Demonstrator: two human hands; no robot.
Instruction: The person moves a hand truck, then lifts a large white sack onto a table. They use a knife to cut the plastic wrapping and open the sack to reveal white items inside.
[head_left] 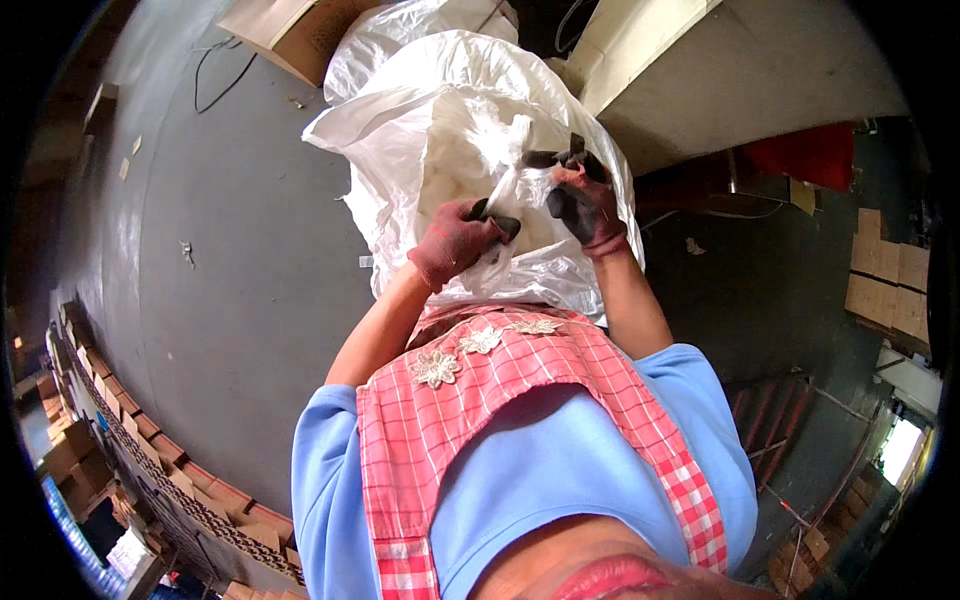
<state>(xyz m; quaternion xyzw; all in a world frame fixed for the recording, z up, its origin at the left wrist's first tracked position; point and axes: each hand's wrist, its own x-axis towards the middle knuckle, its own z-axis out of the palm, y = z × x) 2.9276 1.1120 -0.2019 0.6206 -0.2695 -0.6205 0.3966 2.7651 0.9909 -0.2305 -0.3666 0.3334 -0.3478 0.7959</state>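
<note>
A large white plastic bag [385, 135] stands open in front of my body. Inside it, a thinner translucent plastic bag [507, 188] is gathered into a twisted neck, with pale contents [450, 185] showing dimly through the film. My left hand [460, 243], in a dark red glove with black fingertips, is closed around the lower part of this twist. My right hand [585, 200], gloved alike, is at the right of the neck, its bent fingers pinching a strand of the thin plastic. The folds partly hide what lies between its fingers.
Behind the bag are more white plastic [410, 40] and a cardboard box [290, 35]. A large beige panel [740, 85] juts in at the upper right. Rows of cardboard pieces [190, 480] line the lower left; stacked cartons [888, 270] stand at the far right. Grey floor [250, 330] lies to the left.
</note>
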